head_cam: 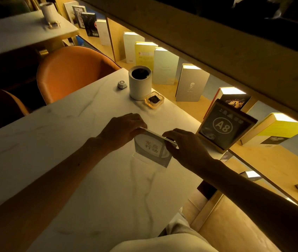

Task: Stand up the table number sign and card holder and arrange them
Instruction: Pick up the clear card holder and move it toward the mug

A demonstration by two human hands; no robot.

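Hands: left hand (124, 129) and right hand (184, 148) both grip the top edge of the card holder (151, 150), one at each end, fingers curled over it and pinching it.
Card holder: clear, with a printed card inside, standing on its lower edge near the middle of the table (71, 142), face leaning toward the camera; its base touches the marble.
Table number sign: the table number sign (225, 128), marked A8 in a wooden frame, stands upright and tilted back at the table's right edge, just beside the right hand and apart from the card holder.
Far end: a white cylinder container (140, 82), a glass ashtray (154, 100) touching or nearly touching its base, and a small call button (122, 84) sit together near the far edge, well apart from the hands.
Open room: the marble to the left of the arms and in front of the card holder lies bare.
Right edge: the tabletop stops just past the sign; beyond it runs a lit wooden shelf (217, 106) with books (192, 84) standing along it.
Left side: an orange chair (71, 71) stands against the table's far left edge.
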